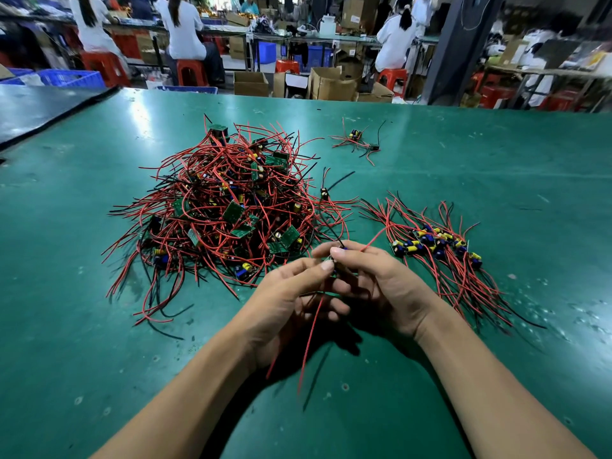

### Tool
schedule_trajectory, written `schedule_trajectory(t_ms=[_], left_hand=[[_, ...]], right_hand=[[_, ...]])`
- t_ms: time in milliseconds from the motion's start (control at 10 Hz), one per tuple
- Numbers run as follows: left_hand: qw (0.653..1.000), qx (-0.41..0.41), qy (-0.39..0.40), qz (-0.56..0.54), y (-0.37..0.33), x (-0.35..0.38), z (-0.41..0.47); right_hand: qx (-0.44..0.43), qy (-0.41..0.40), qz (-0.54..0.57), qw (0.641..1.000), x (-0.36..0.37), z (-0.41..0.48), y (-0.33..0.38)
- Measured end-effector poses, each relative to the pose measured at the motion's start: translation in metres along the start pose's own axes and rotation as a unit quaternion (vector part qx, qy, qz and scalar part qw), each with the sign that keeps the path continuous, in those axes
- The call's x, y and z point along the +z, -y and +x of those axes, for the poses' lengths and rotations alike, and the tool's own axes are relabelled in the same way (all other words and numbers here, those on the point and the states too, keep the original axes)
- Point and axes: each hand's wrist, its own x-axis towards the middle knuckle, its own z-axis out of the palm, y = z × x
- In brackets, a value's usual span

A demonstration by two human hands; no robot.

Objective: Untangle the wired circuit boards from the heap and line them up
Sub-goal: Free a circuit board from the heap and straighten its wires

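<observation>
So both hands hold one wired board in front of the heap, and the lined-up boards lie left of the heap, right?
Not quite: in the head view the lined-up boards lie right of the heap, not left. The left hand and right hand do hold one wired board in front of it.

No readable text or labels anywhere.

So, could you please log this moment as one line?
left hand, right hand: pinch one wired board | heap: left | lined-up row: right
</observation>
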Motion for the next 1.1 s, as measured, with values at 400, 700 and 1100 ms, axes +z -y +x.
schedule_trajectory(t_ms=[400,700,1100], left_hand=[[0.998,-0.012,0.047,-0.035,-0.001,0.004,-0.008],[0.993,-0.043,0.054,-0.098,-0.003,0.008,-0.013],[0.996,-0.016,-0.043,-0.073,-0.004,0.017,-0.009]], right_hand=[[-0.036,0.011,0.095,0.995,-0.007,-0.002,0.001],[-0.079,-0.108,0.097,0.986,-0.009,0.006,0.001],[-0.038,-0.059,-0.032,0.997,-0.007,0.007,-0.002]])
